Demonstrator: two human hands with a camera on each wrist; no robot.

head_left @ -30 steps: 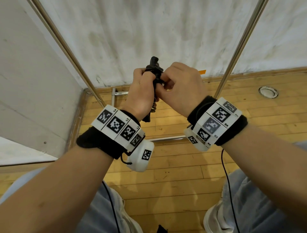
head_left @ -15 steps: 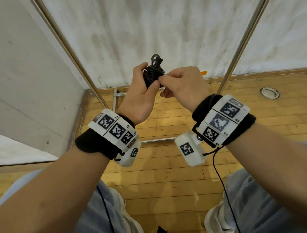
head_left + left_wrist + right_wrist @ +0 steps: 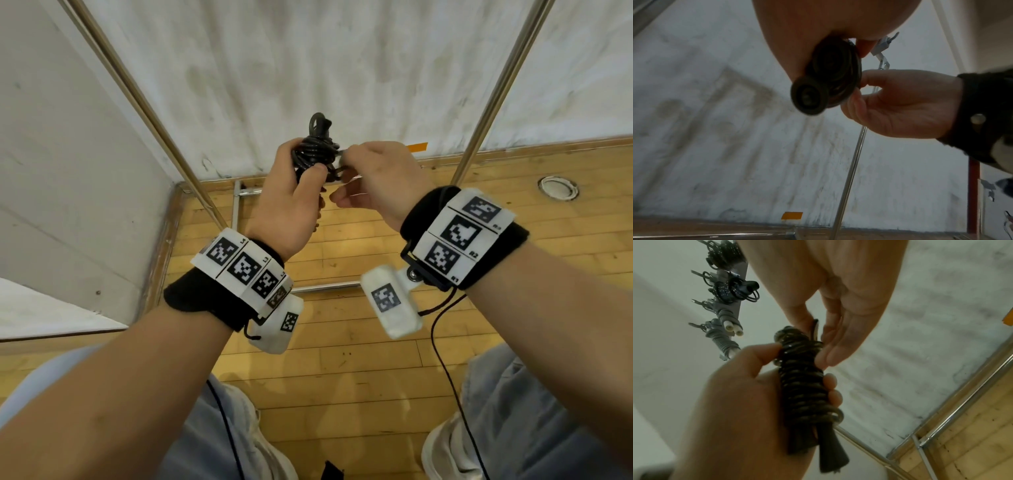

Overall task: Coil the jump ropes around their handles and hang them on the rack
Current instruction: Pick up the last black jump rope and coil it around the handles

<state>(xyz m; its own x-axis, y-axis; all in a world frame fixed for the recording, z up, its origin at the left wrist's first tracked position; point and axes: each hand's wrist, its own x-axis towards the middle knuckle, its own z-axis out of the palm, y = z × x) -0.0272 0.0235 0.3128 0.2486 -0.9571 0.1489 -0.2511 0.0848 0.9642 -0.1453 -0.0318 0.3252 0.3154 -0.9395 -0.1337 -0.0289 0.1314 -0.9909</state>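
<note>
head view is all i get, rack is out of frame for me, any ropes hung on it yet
Observer: Yes, the right wrist view shows the rack with coiled ropes hung, black ropes above a grey rope.
Operator: how far down do the coils in hand go
Observer: The black jump rope is wound most of the way; a bare grip sticks out below the left hand.
Operator: what is the right hand on
Observer: The right hand pinches a short end at the coil's top.
</note>
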